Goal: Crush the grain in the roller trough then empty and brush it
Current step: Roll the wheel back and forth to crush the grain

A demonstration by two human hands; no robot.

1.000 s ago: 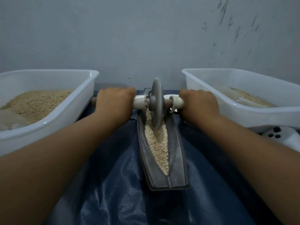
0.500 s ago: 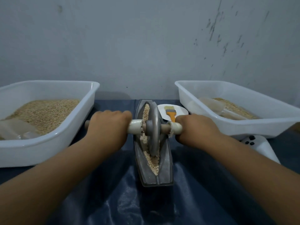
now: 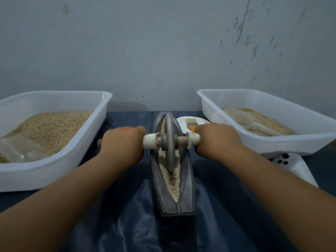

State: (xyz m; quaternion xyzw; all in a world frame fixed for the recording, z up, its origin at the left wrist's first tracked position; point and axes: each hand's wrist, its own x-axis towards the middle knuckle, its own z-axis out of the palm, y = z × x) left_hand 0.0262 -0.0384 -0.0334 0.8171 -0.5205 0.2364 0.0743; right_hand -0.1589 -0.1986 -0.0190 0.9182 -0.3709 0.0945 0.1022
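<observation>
A grey boat-shaped roller trough (image 3: 187, 193) lies lengthwise on the dark blue sheet, with pale grain (image 3: 171, 182) along its groove. A grey metal roller wheel (image 3: 170, 142) stands upright in the groove near the middle. Its wooden axle runs left and right, with white-wrapped handles. My left hand (image 3: 123, 142) grips the left handle and my right hand (image 3: 216, 139) grips the right handle. An orange-handled brush (image 3: 191, 124) lies on a small white plate (image 3: 203, 120) behind the trough, partly hidden by my right hand.
A white tub (image 3: 87, 148) of grain with a clear scoop (image 3: 18, 148) stands at the left. A second white tub (image 3: 272, 144) with grain and a scoop stands at the right. A white device (image 3: 291, 164) with black buttons lies by the right tub. A grey wall rises behind.
Both hands have drawn the roller wheel back from the trough's far end toward the middle. The camera has tilted up, and the brush on its plate has come into view.
</observation>
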